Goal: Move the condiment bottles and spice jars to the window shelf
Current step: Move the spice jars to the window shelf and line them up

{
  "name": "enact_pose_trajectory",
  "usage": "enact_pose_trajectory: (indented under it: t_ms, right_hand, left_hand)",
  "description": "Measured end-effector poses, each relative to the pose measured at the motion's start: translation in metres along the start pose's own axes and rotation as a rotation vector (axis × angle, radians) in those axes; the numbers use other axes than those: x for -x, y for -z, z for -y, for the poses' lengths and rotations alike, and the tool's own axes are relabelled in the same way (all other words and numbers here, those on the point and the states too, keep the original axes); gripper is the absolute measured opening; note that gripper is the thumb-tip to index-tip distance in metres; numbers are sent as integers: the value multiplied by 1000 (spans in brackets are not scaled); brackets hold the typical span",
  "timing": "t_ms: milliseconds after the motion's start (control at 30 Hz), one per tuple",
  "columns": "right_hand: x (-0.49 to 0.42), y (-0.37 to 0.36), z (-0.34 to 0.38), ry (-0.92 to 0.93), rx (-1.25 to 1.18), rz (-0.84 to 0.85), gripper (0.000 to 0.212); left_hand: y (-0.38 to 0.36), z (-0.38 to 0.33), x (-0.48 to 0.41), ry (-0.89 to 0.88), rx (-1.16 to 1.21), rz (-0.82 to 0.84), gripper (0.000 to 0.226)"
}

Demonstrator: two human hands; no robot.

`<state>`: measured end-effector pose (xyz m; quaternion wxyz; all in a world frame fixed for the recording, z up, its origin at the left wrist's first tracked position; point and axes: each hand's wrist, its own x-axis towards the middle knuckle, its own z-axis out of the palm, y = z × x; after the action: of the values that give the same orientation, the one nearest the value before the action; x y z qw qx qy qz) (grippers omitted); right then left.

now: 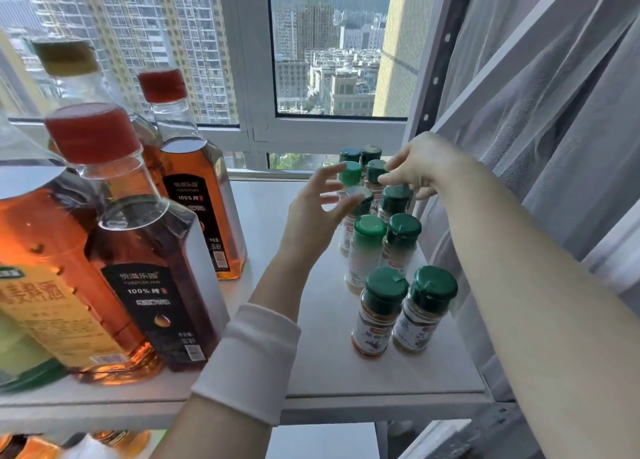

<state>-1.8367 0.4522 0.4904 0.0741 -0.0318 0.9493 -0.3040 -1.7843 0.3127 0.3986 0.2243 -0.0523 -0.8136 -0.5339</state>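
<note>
Bottles (149,251) of amber liquid stand in a group on the left half of the white shelf (311,354), whose far edge meets the window (332,60). The nearest, a yellow-labelled bottle (52,285), is cut off by the left edge, its cap out of view. Two square bottles with dark labels carry red caps: the near one (156,285) just beside the yellow-labelled bottle, the far one (201,199) behind it. A fourth bottle with a pale gold cap (65,57) rises behind these, its body largely hidden. A green container at lower left is cut off and cannot be identified. More amber bottles show below the shelf, blurred and cropped by the bottom edge. Curtain (554,129) hangs along the right side, in front of a perforated shelf post (446,39). Jars (398,251) with green caps stand in two columns on the right half of the shelf, running toward the window; the nearest pair (401,309) is clear, while the farthest are small and partly hidden by the hands. Left hand (311,213), white sleeve at the forearm, has fingers spread, thumb and fingertips at the cap of one middle jar (360,195); whether it grips cannot be told. Right hand (422,168), forearm bare, reaches over the far jars, fingertips touching a cap (375,169); no firm hold is visible.
</note>
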Motion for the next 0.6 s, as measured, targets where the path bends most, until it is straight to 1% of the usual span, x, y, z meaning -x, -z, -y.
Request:
enact_pose_trajectory:
  t_ms: [100, 167, 233, 267, 333, 367, 500, 533, 600]
  right_hand:
    - [-10, 9, 11, 34, -1, -234, 51]
    - [-19, 9, 17, 53, -48, -283, 57]
    - [-29, 5, 20, 16, -30, -248, 59]
    - [-33, 3, 21, -8, -40, -222, 57]
    - [-42, 1, 18, -32, -148, -139, 41]
    - [-44, 0, 18, -47, -194, -127, 36]
    - [-58, -4, 14, -90, -237, -87, 36]
    - [-60, -7, 15, -82, -171, -94, 39]
    - [-63, -12, 14, -85, 5, -143, 51]
  left_hand:
    - [7, -2, -11, 59, 150, -198, 30]
    - [6, -3, -23, 111, 179, -248, 30]
    - [1, -3, -38, 162, 129, -185, 34]
    - [-2, -1, -44, 185, 101, -137, 36]
    - [-7, 2, -55, 232, 84, -71, 39]
    - [-8, 4, -58, 253, 92, -54, 41]
    - [-12, 14, -64, 294, 138, -10, 43]
    - [-13, 15, -64, 294, 146, -4, 43]
    - [-15, 18, -65, 293, 146, 4, 40]
